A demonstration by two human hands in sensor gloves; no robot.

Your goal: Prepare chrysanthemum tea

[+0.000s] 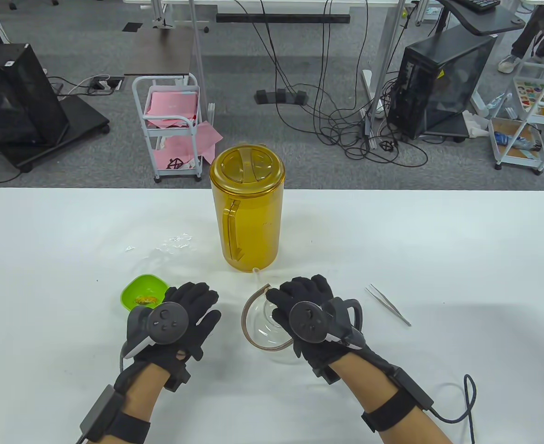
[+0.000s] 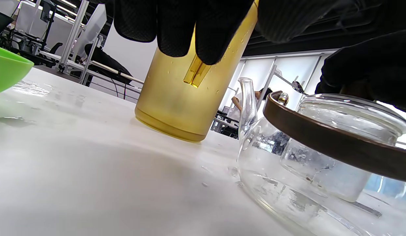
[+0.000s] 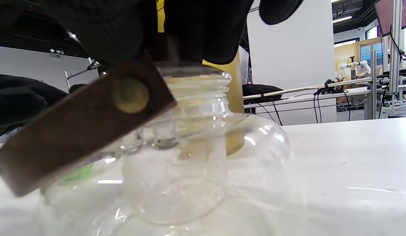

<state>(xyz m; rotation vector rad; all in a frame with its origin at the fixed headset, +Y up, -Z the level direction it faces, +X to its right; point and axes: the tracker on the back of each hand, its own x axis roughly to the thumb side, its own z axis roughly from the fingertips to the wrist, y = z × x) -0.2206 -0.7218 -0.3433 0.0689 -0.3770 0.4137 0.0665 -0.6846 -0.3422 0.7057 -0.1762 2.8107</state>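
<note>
A glass teapot (image 1: 265, 326) with a brown hoop handle (image 1: 247, 323) stands on the white table (image 1: 438, 240) just in front of a tall yellow lidded pitcher (image 1: 247, 208). My right hand (image 1: 297, 290) reaches over the teapot, fingers (image 3: 203, 32) curled down onto its glass lid (image 3: 190, 70). The handle (image 3: 78, 127) leans to the left. My left hand (image 1: 202, 303) lies relaxed on the table left of the teapot, holding nothing. Beside it sits a green bowl (image 1: 143, 291) with some yellow chrysanthemum flowers. The teapot (image 2: 288, 177) holds a glass infuser (image 2: 337, 144).
Metal tweezers (image 1: 387, 304) lie right of the teapot. Water drops (image 1: 174, 243) glisten on the table left of the pitcher (image 2: 176, 98). Beyond the table's far edge stand a small cart (image 1: 172, 125), cables and computer cases.
</note>
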